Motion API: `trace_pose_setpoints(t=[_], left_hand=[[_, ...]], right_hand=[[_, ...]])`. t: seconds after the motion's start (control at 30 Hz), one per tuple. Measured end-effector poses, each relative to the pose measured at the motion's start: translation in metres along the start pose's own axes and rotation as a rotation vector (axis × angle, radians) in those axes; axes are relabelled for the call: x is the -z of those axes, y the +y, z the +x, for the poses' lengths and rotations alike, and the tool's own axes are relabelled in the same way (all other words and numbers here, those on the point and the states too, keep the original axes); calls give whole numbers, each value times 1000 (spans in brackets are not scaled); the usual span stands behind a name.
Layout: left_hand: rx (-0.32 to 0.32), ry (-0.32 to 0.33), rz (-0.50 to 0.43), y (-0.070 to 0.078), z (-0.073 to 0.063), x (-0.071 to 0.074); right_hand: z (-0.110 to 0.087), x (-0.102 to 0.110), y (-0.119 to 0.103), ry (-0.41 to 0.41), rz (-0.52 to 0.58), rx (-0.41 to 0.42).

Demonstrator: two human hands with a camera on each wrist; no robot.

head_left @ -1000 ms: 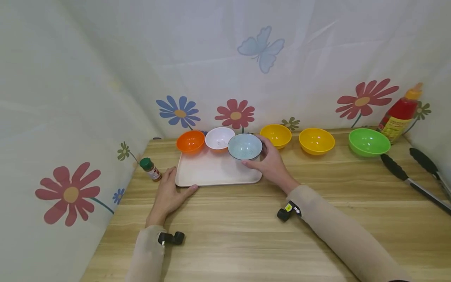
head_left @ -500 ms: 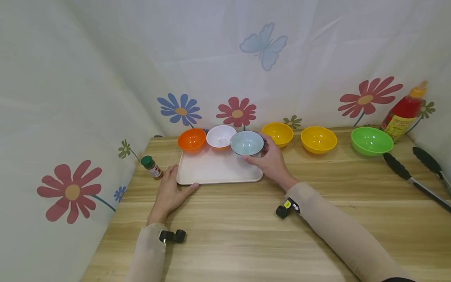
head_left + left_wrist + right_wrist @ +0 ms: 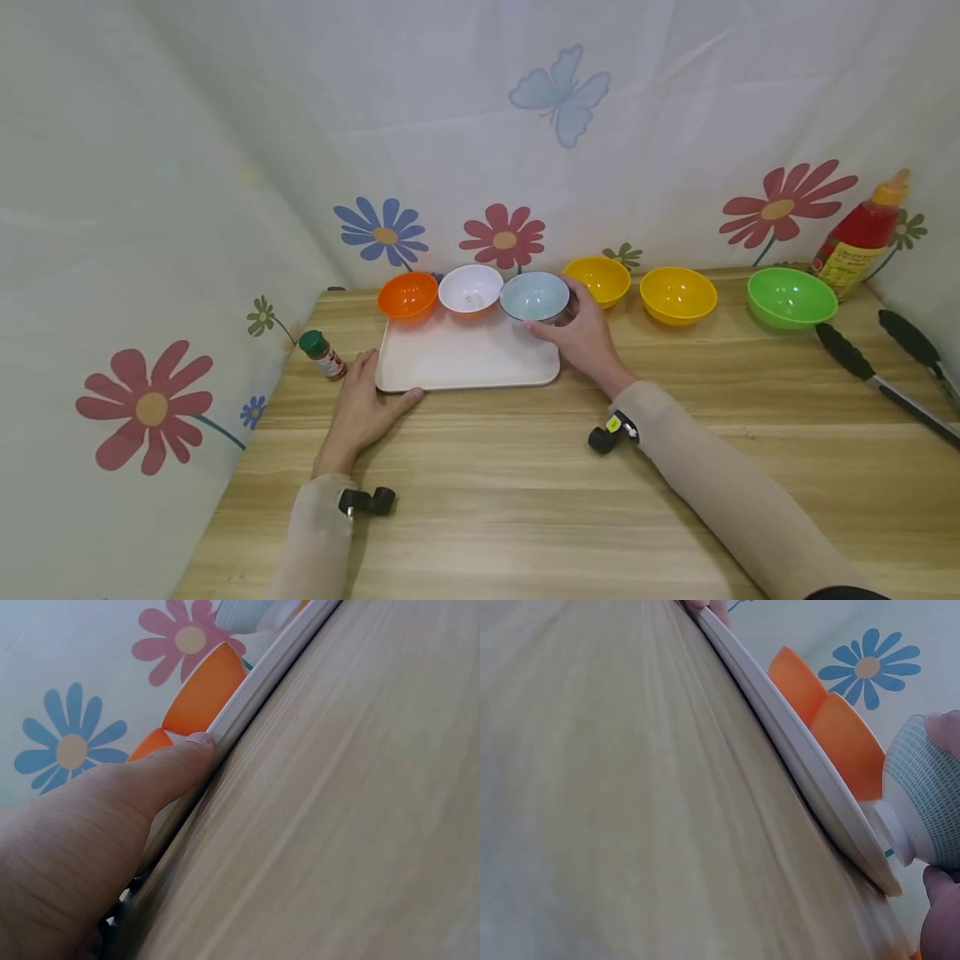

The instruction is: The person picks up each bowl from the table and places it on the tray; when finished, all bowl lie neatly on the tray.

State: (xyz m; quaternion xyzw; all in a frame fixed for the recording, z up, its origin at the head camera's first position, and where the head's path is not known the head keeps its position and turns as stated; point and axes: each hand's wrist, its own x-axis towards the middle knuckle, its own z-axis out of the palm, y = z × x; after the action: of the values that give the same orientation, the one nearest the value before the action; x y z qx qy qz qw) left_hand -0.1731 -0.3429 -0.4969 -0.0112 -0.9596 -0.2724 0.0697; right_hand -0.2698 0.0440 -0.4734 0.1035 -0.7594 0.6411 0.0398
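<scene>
With our right hand (image 3: 591, 340) we grip a round, pale blue bowl (image 3: 535, 296) with a thin dark rim, thumb at its near side and fingers round its right side. It is at the back right of a white rectangular tray (image 3: 468, 354), beside a white bowl (image 3: 470, 289) with an orange outside; we cannot tell whether its foot touches the tray. A glossy orange bowl (image 3: 407, 294) sits at the back left. Our left hand (image 3: 360, 419) touches the tray's near left corner, thumb wide apart from the fingers, near a small green-capped bottle (image 3: 322, 355). Rightward we see two yellow bowls (image 3: 678, 296).
</scene>
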Motion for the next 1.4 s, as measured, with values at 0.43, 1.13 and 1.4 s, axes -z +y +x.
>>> trace_pose_setpoints(t=[0.43, 1.13, 1.4], left_hand=[[-9, 2, -3, 3, 1, 0], [10, -6, -2, 1, -2, 1], [17, -11, 0, 1, 0, 1]], right_hand=[[10, 6, 8, 30, -74, 14], [17, 3, 14, -99, -42, 28], [20, 5, 17, -111, -83, 1]])
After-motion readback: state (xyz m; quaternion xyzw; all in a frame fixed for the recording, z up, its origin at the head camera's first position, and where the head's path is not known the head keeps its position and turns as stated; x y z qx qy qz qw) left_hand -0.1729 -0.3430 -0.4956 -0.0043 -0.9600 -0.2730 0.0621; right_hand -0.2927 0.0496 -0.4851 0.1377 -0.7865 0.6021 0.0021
